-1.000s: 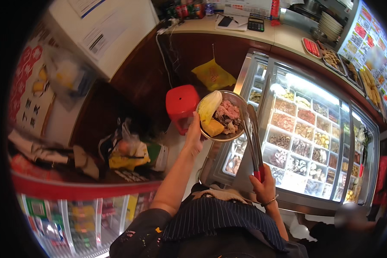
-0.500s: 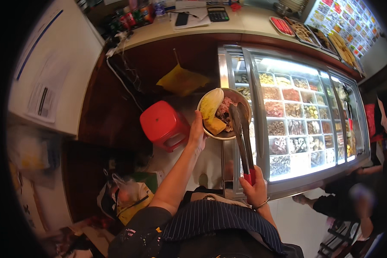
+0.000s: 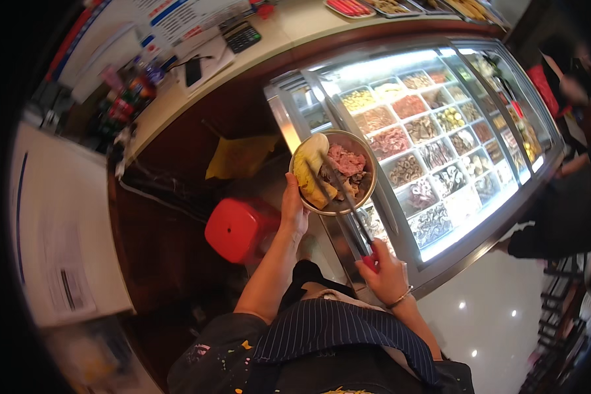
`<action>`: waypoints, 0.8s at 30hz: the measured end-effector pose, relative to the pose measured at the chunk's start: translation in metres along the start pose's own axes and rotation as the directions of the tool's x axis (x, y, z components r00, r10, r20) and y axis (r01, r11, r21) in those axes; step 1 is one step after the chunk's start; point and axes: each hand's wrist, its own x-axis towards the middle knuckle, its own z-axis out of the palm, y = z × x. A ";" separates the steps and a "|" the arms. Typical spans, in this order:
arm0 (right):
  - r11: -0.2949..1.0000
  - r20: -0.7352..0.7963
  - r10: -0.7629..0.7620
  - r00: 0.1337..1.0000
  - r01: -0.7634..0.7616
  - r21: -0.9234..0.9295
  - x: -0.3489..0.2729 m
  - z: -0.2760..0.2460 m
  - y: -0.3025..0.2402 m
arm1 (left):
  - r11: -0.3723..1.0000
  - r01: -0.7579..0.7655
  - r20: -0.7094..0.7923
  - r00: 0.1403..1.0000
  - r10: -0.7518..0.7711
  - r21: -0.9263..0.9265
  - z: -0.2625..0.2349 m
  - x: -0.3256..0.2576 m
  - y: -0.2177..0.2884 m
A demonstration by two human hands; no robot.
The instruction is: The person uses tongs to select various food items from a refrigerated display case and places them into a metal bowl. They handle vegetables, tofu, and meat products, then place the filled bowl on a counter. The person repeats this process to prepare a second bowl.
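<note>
A white sign with red and blue print (image 3: 177,16) lies on the pale counter (image 3: 289,29) at top left, beside a dark calculator (image 3: 241,34). The left hand (image 3: 294,209) is clamped on a round metal bowl of meat and yellow vegetables (image 3: 333,172), held over the lit glass display case (image 3: 440,138). The right hand (image 3: 386,274) grips red-handled metal tongs (image 3: 348,203), tips in the bowl. Since half a second ago, the view has swung right and the red plastic stool (image 3: 238,228) sits lower left.

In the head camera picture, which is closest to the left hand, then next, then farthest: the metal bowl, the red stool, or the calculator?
From the left hand:
1. The metal bowl, held by that hand at its rim, just to the right.
2. The red stool, on the floor a little to the left.
3. The calculator, far off on the counter at the top.
</note>
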 end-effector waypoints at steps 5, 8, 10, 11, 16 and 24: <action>0.963 -0.213 0.245 0.946 -0.263 -0.063 0.025 0.016 -0.006 | 0.997 0.068 0.089 0.994 -0.070 0.018 -0.011 0.050 0.012; 0.894 -0.225 0.445 0.867 -0.445 0.052 0.032 0.030 -0.013 | 0.988 0.131 0.135 0.981 -0.141 0.083 -0.007 0.068 0.035; 0.856 -0.236 0.517 0.823 -0.502 0.123 0.035 0.037 -0.024 | 0.981 0.164 0.155 0.972 -0.179 0.106 -0.008 0.077 0.047; 0.855 -0.243 0.518 0.820 -0.504 0.123 0.038 0.037 -0.033 | 0.984 0.146 0.163 0.973 -0.162 0.106 -0.010 0.084 0.052; 0.878 -0.266 0.474 0.840 -0.475 0.062 0.035 0.048 -0.042 | 0.985 0.126 0.152 0.978 -0.144 0.120 -0.010 0.115 0.066; 0.919 -0.242 0.389 0.889 -0.393 0.036 0.062 0.040 -0.028 | 0.988 0.110 0.190 0.973 -0.130 0.113 0.020 0.150 0.082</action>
